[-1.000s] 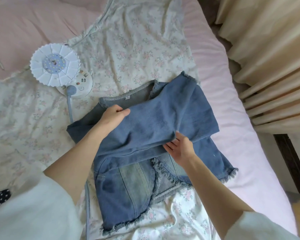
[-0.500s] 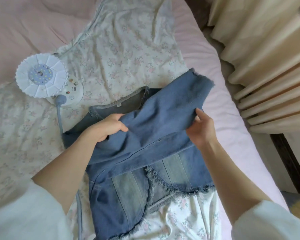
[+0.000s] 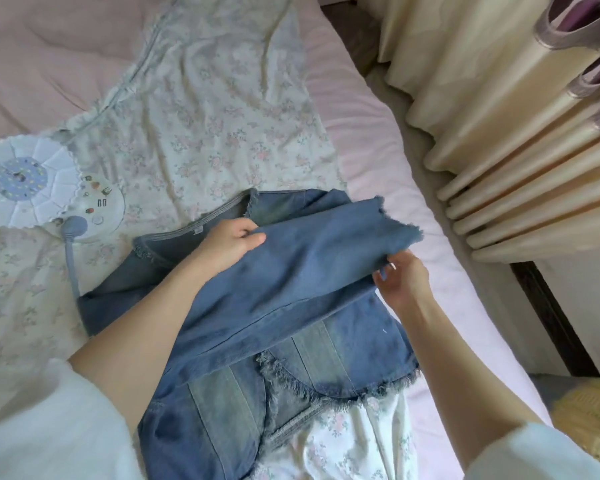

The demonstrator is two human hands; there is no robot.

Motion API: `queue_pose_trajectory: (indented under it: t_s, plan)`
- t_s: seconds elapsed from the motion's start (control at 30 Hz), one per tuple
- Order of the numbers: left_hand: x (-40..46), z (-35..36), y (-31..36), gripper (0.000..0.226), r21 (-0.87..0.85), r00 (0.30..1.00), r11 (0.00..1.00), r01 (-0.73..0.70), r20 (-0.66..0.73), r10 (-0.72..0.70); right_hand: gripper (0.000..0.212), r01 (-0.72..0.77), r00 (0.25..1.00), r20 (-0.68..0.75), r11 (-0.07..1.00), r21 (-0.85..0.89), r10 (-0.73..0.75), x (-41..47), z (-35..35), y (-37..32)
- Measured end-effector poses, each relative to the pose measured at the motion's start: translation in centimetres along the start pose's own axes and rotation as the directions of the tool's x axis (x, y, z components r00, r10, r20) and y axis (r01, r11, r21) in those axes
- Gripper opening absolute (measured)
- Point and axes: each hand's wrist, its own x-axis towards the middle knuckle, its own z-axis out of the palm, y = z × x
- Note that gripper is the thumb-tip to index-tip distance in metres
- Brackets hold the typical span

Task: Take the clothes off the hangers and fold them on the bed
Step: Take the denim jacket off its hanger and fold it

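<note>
From the head view, a blue frayed-edge denim jacket lies off its hanger on the pink-sheeted bed, spread over a pale floral cotton garment. The step in hand looks like the folding itself: one denim sleeve is drawn across the jacket's body. The left hand rests on the jacket near the collar, its fingers curled over the fold line of the sleeve and gripping the cloth. The right hand holds the frayed cuff end from beneath, fingers pinching the hem, though part of the grasp is hidden by the denim.

The next move likely calls for laying the sleeve flat across the chest, smoothing it, then bringing the other side over so the edges meet. Denim of this kind is stiff and should hold a crease, but the fringed hem may bunch.

Around the work, a white round scalloped lamp with a blue cord lies just beside the jacket's left shoulder; the cord runs under or against the denim and could catch in a fold. Cream pleated curtains hang beyond the bed's right edge, well apart from the hands. The floral garment underneath may drag along if the jacket is shifted.
</note>
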Motion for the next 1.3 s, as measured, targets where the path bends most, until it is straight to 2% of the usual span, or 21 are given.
queue_pose_trajectory:
  t_s: [0.07, 0.13, 0.2, 0.27, 0.33, 0.4, 0.47, 0.5, 0.57, 0.67, 0.73, 0.77, 0.83, 0.93, 1.1, 1.23, 1.3]
  plan:
    - [0.4, 0.0, -0.3, 0.012, 0.091, 0.98, 0.994, -0.058, -0.183, 0.074, 0.034, 0.041, 0.999, 0.006, 0.999, 0.036, -0.042, 0.0, 0.0, -0.7]
    - [0.5, -0.4, -0.7, 0.011, 0.185, 0.96, 0.982, -0.048, -0.263, 0.096, 0.032, 0.042, 0.999, -0.031, 0.994, 0.106, -0.039, -0.1, 0.1, -1.2]
    - [0.7, -0.5, -1.1, 0.01, 0.226, 0.979, 0.974, 0.0, -0.197, 0.046, 0.018, -0.044, 0.996, -0.075, 0.989, 0.14, 0.055, -0.2, -0.3, -1.3]
    - [1.1, -0.6, -0.9, 0.019, 0.216, 0.996, 0.974, 0.07, -0.064, -0.057, 0.011, -0.186, 0.982, -0.026, 0.982, 0.022, 0.186, -0.4, -0.5, -0.9]
    - [1.5, -0.3, -0.1, 0.032, 0.186, 0.996, 0.978, 0.093, -0.021, -0.091, 0.029, -0.295, 0.951, 0.046, 0.944, -0.144, 0.304, -0.5, -0.5, -0.3]
    - [2.1, 0.2, 1.3, 0.035, 0.199, 0.998, 0.978, 0.06, -0.035, -0.054, 0.045, -0.323, 0.93, 0.09, 0.911, -0.254, 0.355, -0.6, 0.2, 0.4]
    - [2.8, 1.1, 2.8, 0.033, 0.283, 1.0, 0.959, 0.026, -0.008, -0.025, 0.051, -0.291, 0.931, 0.138, 0.917, -0.273, 0.337, -0.5, 1.2, 1.1]
    - [3.2, 1.5, 3.6, 0.035, 0.31, 1.0, 0.951, 0.013, 0.013, -0.018, 0.05, -0.287, 0.934, 0.152, 0.932, -0.223, 0.324, -0.4, 1.7, 1.3]
    - [4.2, 2.3, 5.1, 0.037, 0.242, 0.998, 0.97, 0.004, 0.053, -0.017, 0.045, -0.272, 0.951, 0.126, 0.958, -0.087, 0.282, -0.2, 2.6, 1.7]
    - [4.8, 3.1, 6.7, 0.038, -0.084, 0.994, 0.995, -0.049, 0.092, 0.057, 0.033, -0.178, 0.977, 0.112, 0.984, -0.025, 0.18, 0.1, 3.0, 1.2]
    - [5.1, 3.3, 7.4, 0.043, -0.193, 0.986, 0.968, -0.163, 0.014, 0.169, 0.024, -0.106, 0.986, 0.131, 0.994, 0.008, 0.104, 0.3, 2.7, 0.3]
    - [5.3, 3.4, 7.5, 0.046, -0.177, 0.976, 0.96, -0.218, -0.047, 0.213, 0.021, -0.085, 0.987, 0.136, 0.996, 0.014, 0.082, 0.2, 2.6, 0.0]
    - [5.6, 3.7, 7.2, 0.05, -0.034, 0.955, 0.962, -0.27, -0.14, 0.262, 0.019, -0.089, 0.993, 0.073, 0.996, -0.02, 0.09, 0.3, 1.9, -0.1]
    - [4.9, 4.5, 5.0, 0.047, 0.246, 0.921, 0.941, -0.231, -0.256, 0.293, 0.012, -0.164, 0.987, -0.029, 0.974, -0.156, 0.161, 0.4, 0.3, 1.2]
    - [-0.5, 4.1, -0.8, 0.033, 0.417, 0.809, 0.882, -0.22, -0.427, 0.404, 0.022, -0.243, 0.954, 0.135, 0.956, -0.166, 0.266, -1.8, 0.5, 4.7]
    - [-5.8, 2.9, -5.2, 0.022, 0.559, 0.679, 0.801, -0.212, -0.505, 0.532, 0.024, -0.305, 0.934, 0.143, 0.939, -0.156, 0.327, -4.1, 2.0, 8.7]
    - [-8.4, 2.3, -7.8, 0.015, 0.575, 0.686, 0.785, -0.231, -0.475, 0.55, 0.024, -0.305, 0.937, 0.122, 0.937, -0.171, 0.327, -5.2, 2.8, 10.3]
